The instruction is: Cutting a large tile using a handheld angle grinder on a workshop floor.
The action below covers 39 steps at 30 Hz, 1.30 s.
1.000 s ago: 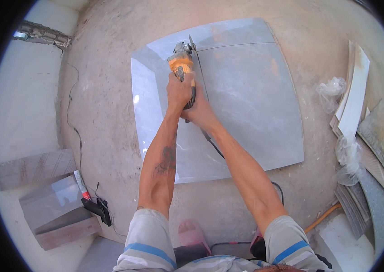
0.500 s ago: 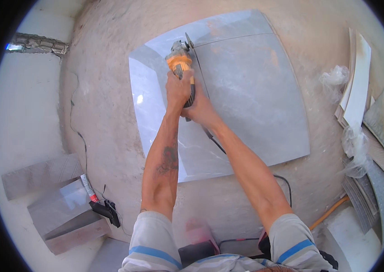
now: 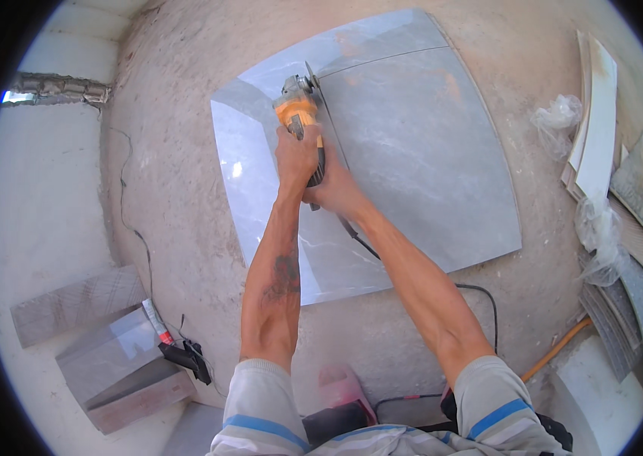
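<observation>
An orange and grey angle grinder [image 3: 296, 110] is held in both hands over a large grey marbled tile [image 3: 428, 175] on the floor. My left hand [image 3: 296, 158] wraps round its body from above. Behind it, my right hand [image 3: 334, 185] is closed round the dark rear handle, partly hidden by the left hand. The grinder's thin disc [image 3: 311, 74] stands on edge at the tile, where two dark lines meet. One line runs back toward me along the disc; the other goes right to the tile's far edge. A black cord [image 3: 361, 239] trails from the grinder's rear.
Tile offcuts [image 3: 78, 304] lean at the left wall, beside a red and white tube [image 3: 156, 323] and a black object [image 3: 186, 359]. At the right stand tile strips [image 3: 598, 114], crumpled clear plastic [image 3: 557, 125] and an orange stick [image 3: 557, 349]. A cable [image 3: 135, 228] runs along the left.
The whole view has shifted slightly. Both hands still grip the grinder, and its disc remains near the meeting of the two lines on the tile.
</observation>
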Motion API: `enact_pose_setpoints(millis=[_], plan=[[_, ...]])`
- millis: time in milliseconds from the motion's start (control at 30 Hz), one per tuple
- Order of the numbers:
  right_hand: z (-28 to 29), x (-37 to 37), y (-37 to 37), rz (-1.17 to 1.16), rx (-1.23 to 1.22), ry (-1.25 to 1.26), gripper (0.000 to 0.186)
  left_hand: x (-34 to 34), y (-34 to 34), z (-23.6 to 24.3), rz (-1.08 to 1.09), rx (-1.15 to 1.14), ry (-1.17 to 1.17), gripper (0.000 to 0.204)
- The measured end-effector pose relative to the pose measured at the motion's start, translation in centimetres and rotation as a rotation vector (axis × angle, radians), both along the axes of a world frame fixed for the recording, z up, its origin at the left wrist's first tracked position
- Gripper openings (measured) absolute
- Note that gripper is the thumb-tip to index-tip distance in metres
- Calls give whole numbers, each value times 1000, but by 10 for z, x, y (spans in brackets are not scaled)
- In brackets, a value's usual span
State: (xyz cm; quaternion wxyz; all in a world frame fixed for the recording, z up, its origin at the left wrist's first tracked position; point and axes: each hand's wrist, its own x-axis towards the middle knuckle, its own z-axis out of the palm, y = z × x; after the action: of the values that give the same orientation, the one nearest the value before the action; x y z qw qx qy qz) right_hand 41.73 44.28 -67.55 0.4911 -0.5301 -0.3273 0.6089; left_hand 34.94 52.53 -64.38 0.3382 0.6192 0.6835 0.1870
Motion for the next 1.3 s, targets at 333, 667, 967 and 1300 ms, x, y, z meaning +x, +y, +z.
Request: enact_pose_setpoints(millis=[333,667,967,1300], plan=[[5,-5,-16,23,-31,48,112,-4,-15,0,9,3,3,72],[2,-10,-31,25,-48,-18,117,-8,-36,6,9,-17,-59,72],[-1,-17,-48,-13,71,-59,109,-16,-44,0,-10,-47,-6,75],[-4,-19,-53,-30,92,-52,106,-11,-44,-3,12,-100,66,84]])
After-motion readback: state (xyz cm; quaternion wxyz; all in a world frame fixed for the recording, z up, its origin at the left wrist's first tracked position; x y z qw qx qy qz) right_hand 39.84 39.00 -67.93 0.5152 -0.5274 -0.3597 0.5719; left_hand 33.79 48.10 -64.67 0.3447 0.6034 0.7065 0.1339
